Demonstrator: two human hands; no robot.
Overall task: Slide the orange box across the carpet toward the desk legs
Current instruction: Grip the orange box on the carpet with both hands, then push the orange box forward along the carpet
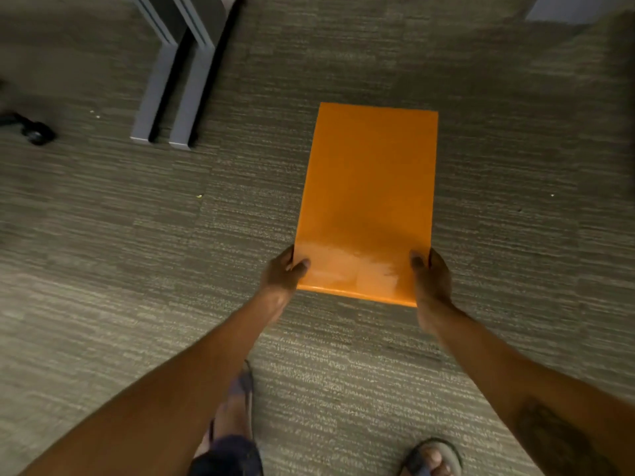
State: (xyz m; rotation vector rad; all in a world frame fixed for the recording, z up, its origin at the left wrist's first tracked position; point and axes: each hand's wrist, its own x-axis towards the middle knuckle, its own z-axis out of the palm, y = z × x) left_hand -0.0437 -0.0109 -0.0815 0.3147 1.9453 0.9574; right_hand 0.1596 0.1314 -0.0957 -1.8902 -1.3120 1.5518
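Note:
A long orange box (369,187) lies flat on the grey carpet (103,252), its length pointing away from me. My left hand (280,274) grips its near left corner, thumb on top. My right hand (431,274) grips the near right corner the same way. Two grey desk legs (173,94) stand side by side at the upper left, well apart from the box's far end.
A black chair caster (36,132) sits at the far left. A pale panel or furniture corner (570,8) shows at the top right. My two sandalled feet (431,456) stand at the bottom of the view, behind the box.

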